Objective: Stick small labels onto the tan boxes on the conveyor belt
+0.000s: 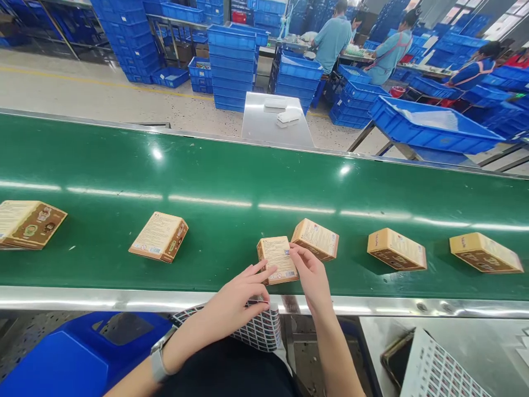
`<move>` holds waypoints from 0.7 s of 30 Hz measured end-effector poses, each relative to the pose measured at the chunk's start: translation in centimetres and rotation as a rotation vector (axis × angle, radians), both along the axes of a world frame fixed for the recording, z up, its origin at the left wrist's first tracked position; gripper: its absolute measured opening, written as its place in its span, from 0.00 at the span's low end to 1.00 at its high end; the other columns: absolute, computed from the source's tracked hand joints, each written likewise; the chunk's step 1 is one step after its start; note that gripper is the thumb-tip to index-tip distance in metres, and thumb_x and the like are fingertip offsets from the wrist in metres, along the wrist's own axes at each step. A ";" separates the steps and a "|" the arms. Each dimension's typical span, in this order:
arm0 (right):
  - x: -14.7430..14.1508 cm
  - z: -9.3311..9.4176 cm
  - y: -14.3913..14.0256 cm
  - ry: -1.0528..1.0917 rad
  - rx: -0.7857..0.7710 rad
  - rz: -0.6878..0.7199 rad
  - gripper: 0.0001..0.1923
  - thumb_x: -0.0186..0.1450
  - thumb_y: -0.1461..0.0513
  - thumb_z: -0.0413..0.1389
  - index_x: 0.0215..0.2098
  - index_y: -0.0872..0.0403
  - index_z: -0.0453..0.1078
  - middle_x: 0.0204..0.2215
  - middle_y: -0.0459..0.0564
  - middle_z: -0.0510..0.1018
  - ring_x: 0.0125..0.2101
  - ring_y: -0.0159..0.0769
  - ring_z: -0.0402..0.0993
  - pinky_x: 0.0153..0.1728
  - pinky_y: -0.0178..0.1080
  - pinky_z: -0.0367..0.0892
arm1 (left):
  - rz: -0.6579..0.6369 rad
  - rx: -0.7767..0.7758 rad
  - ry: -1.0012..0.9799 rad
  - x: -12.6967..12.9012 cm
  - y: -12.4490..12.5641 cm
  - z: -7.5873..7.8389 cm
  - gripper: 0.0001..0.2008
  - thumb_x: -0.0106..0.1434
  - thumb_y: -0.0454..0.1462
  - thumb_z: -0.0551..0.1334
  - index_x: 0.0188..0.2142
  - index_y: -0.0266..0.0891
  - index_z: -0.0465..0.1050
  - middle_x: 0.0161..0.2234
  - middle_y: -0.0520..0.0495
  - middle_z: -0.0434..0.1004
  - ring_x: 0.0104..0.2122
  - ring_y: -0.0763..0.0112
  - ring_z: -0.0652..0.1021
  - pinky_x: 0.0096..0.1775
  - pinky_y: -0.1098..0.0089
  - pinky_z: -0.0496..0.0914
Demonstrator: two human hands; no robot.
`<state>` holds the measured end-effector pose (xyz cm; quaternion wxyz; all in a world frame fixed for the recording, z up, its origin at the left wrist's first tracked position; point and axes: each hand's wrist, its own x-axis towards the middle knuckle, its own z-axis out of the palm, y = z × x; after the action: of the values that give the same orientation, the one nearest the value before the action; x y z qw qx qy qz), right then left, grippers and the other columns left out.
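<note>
Near the front edge of the green conveyor belt (231, 182), a small tan box (278, 259) lies flat with its printed white panel facing up, and both hands are on it. The right hand (311, 275) reaches in from below, its fingertips pressed onto the box's top right part, where a small sticker can just be made out; the fingers are bunched close together, and whether they pinch anything is too small to tell. The left hand (236, 302) steadies the box's lower left side with its fingers loosely spread, the index finger lying across the box's lower left corner, while its lower fingers hold a sheet of small printed labels (258, 330) against the metal rail (82, 298) at the belt's front. A watch (158, 358) with a pale strap sits on the left wrist.

Just beside the box, touching or nearly touching its upper right corner, lies a second box (316, 239). Further right, well apart, are two more boxes (397, 249) (485, 252); to the left lie another (159, 236) and one at the frame's edge (28, 224).

Below the rail, a blue bin (74, 353) stands at lower left, and another label sheet (438, 369) rests on a steel surface at lower right. Beyond the belt, stacked blue crates (231, 66) fill the floor, and three people (333, 38) work at a bench in the background
</note>
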<state>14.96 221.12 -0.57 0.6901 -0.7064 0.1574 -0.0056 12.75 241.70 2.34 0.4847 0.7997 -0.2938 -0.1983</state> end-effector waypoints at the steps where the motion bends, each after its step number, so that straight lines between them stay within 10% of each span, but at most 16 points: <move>1: -0.1 0.0 -0.1 -0.003 -0.023 0.001 0.25 0.60 0.44 0.61 0.40 0.57 0.75 0.48 0.60 0.80 0.42 0.47 0.79 0.42 0.45 0.75 | -0.001 -0.007 0.008 0.0 0.0 0.0 0.04 0.67 0.34 0.62 0.35 0.42 0.76 0.67 0.46 0.61 0.70 0.59 0.54 0.66 0.49 0.56; 11: -0.8 0.4 0.5 -0.058 -0.349 -0.123 0.19 0.61 0.47 0.59 0.36 0.55 0.71 0.39 0.56 0.80 0.39 0.44 0.76 0.45 0.47 0.69 | 0.007 -0.044 0.011 -0.2 -1.0 0.4 0.05 0.64 0.33 0.64 0.31 0.42 0.77 0.64 0.45 0.66 0.68 0.57 0.58 0.65 0.49 0.59; 16: -0.1 0.6 0.1 -0.107 -0.490 -0.223 0.22 0.64 0.50 0.58 0.49 0.55 0.65 0.33 0.53 0.82 0.33 0.43 0.78 0.39 0.44 0.71 | -0.027 -0.084 0.048 -0.1 -1.2 0.7 0.04 0.64 0.33 0.64 0.32 0.41 0.76 0.65 0.45 0.64 0.68 0.57 0.59 0.64 0.53 0.60; 21: -1.0 3.3 0.2 -0.223 -0.660 -0.214 0.17 0.69 0.52 0.53 0.48 0.54 0.69 0.39 0.57 0.82 0.39 0.45 0.78 0.43 0.45 0.70 | 0.190 -0.048 0.229 -0.7 0.4 2.0 0.08 0.70 0.40 0.57 0.37 0.40 0.72 0.39 0.49 0.84 0.38 0.66 0.81 0.42 0.69 0.71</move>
<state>13.97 221.28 2.71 0.4333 -0.8656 0.1439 -0.2055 12.04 242.06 4.38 0.5507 0.7840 -0.1644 -0.2345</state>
